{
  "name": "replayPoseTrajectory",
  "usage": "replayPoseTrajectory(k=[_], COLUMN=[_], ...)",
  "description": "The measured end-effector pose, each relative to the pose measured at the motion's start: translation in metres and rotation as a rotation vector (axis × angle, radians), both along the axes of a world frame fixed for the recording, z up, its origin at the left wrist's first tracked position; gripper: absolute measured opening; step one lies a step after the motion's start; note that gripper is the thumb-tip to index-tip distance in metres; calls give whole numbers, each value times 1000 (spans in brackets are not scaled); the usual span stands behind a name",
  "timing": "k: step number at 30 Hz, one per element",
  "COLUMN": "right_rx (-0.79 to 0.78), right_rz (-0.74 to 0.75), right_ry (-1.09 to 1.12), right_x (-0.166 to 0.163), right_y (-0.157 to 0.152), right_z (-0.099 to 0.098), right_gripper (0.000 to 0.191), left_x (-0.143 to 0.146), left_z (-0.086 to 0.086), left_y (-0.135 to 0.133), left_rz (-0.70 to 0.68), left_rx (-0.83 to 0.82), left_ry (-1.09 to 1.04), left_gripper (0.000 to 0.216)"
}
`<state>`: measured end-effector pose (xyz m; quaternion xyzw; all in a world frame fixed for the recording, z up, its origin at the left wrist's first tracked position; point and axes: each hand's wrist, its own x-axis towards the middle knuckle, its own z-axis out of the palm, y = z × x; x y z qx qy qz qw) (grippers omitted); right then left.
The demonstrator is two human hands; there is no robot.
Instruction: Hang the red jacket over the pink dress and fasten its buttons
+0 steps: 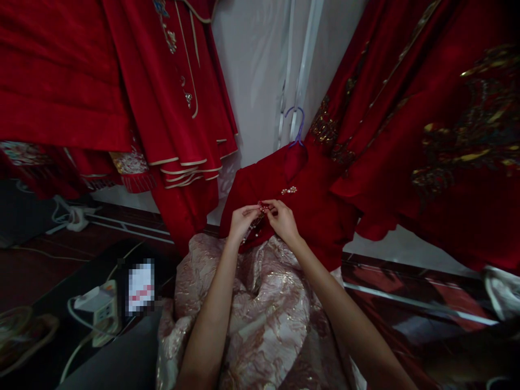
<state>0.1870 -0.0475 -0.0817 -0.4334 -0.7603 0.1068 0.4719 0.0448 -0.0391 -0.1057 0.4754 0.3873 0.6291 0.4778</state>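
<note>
A red jacket (309,200) hangs on a purple hanger (298,127) in front of me, with a pearl clasp (289,190) on its front. My left hand (242,219) and my right hand (282,216) meet at a second small pearl fastening (263,206) lower on the jacket's front. Both hands have their fingers pinched together on that fastening and the cloth around it. Below the jacket spreads a pink and gold brocade skirt (264,309), over which my forearms reach.
Red embroidered garments hang at the left (122,81) and right (439,135). A white wall with a rail (300,65) stands behind. A white power strip (99,303) with cables lies on the dark floor at lower left, beside a blurred phone screen (141,285).
</note>
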Motion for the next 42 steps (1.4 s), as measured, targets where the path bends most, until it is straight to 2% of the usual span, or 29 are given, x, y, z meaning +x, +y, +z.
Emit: replayPoseTrajectory(k=[5, 12, 14, 17, 19, 21, 25, 28, 30, 33, 37, 39, 42], right_rx=[3, 11, -26, -167, -264, -325, -442, -367, -318, -280, -247, -262, -308], right_rz=[-28, -34, 4, 136, 199, 201, 160, 53, 0, -43, -100, -115, -182], right_ry=[-40, 1, 32, 178, 287, 336, 215, 77, 27, -17, -50, -57, -79], right_x=[-1, -5, -2, 15, 35, 56, 82, 78, 70, 56, 48, 52, 66], right_y=[-1, 3, 3, -3, -15, -28, -44, -41, -37, -32, -33, -32, -31], right_z=[1, 2, 4, 4, -1, -7, -23, -39, -51, -67, -71, -67, -59], right_gripper=[27, 20, 20, 25, 27, 27, 24, 22, 28, 34, 24, 16, 10], left_x=[5, 5, 4, -2, -9, -17, -22, -17, -14, -10, 1, 5, 6], left_z=[-2, -5, -5, -3, -3, -7, -22, -28, -23, -2, 22, 23, 17], left_y=[2, 4, 5, 4, 1, -3, -8, -8, -10, -20, -33, -35, -34], left_rz=[116, 133, 106, 80, 41, -70, -351, -330, -284, -256, -256, -316, -465], left_rx=[18, 117, 134, 122, 76, 0, -96, -32, 18, 117, 218, 154, -27], left_ry=[65, 192, 197, 212, 262, 390, 711, 852, 919, 942, 833, 818, 797], left_gripper=[23, 19, 17, 20, 24, 28, 39, 31, 23, 18, 15, 23, 36])
